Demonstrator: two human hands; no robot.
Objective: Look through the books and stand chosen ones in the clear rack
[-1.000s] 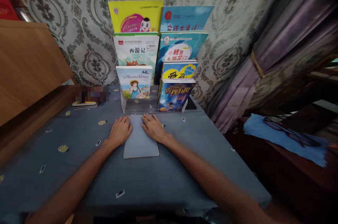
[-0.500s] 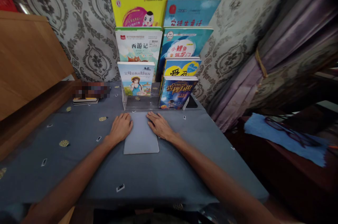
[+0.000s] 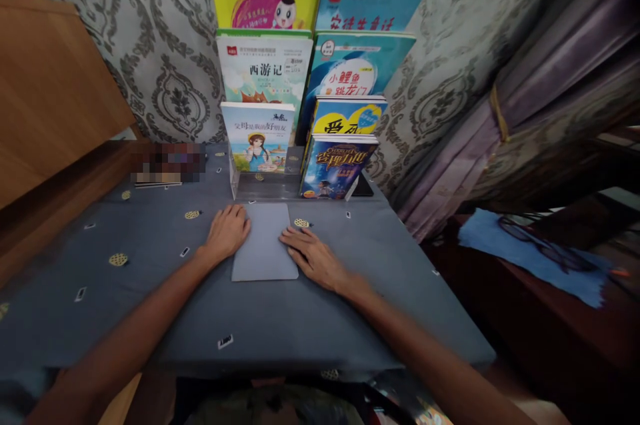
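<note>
A thin, plain grey notebook (image 3: 264, 245) lies closed and flat on the cloth-covered table. My left hand (image 3: 229, 231) rests palm down along its upper left edge, with the fingers stretched forward. On the other side my right hand (image 3: 315, 257) lies palm down, its fingertips at the notebook's right edge and its fingers a little apart. Neither hand grips anything. Just beyond the notebook stands a clear book stand (image 3: 270, 186). It holds several upright books in two columns, among them a white-and-blue book (image 3: 260, 138) at front left and a dark blue book (image 3: 337, 168) at front right.
The table (image 3: 150, 305) has a dark grey cloth with small prints. A small blurred-out stack (image 3: 170, 165) sits at the back left, beside a wooden cabinet (image 3: 55, 98). At right are a purple curtain (image 3: 450, 165) and a blue cloth (image 3: 530, 255) with glasses on it.
My right hand has slid back towards me along the notebook's right edge, uncovering its upper right corner. My left hand stays at the left edge. The camera view has tipped slightly downward.
</note>
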